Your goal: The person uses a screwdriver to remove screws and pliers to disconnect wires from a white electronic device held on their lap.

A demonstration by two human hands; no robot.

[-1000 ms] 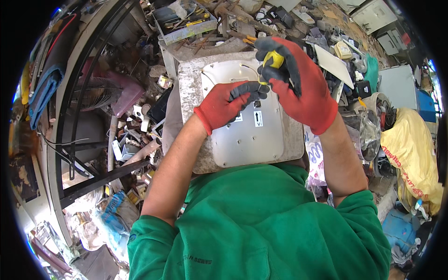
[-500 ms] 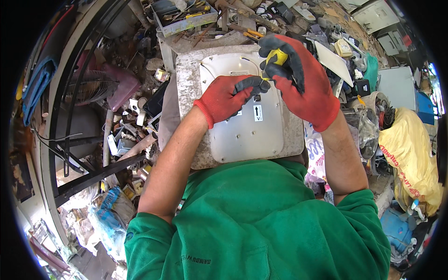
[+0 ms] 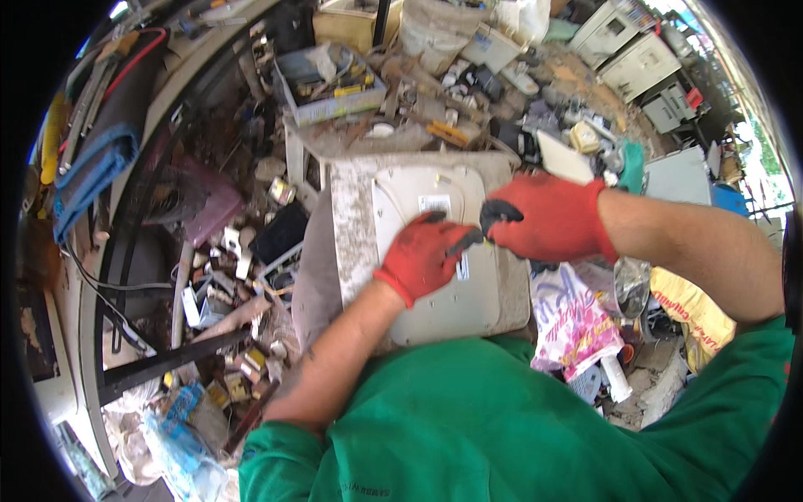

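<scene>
Here my left hand (image 3: 428, 255), in a red glove with dark fingertips, rests palm-down on the pale, rounded-square plastic casing (image 3: 435, 251) that lies flat on a dusty white slab (image 3: 351, 226) right in front of my chest; the fingers are spread a little and pressed on the casing's face, closed around nothing. My right hand (image 3: 548, 219), gloved the same, comes in from 3 o'clock and meets the left one near the casing's right edge, its dark fingertips curled together at about 9 o'clock of the palm; I cannot tell whether they pinch anything, since the tips hide whatever may sit between them. The two hands touch or nearly touch just above a small white label (image 3: 462, 268) on the casing, and a second label (image 3: 435, 203) shows toward 12 o'clock of my left hand. At 4 o'clock of the slab a printed pink-and-white plastic bag (image 3: 573, 322) lies beside my green shirt (image 3: 519, 427). At 11 o'clock, well apart, stands an open cardboard box (image 3: 330, 84) of small parts, and far off at 9 o'clock a blue cloth (image 3: 88, 171) hangs over a dark frame.
</scene>
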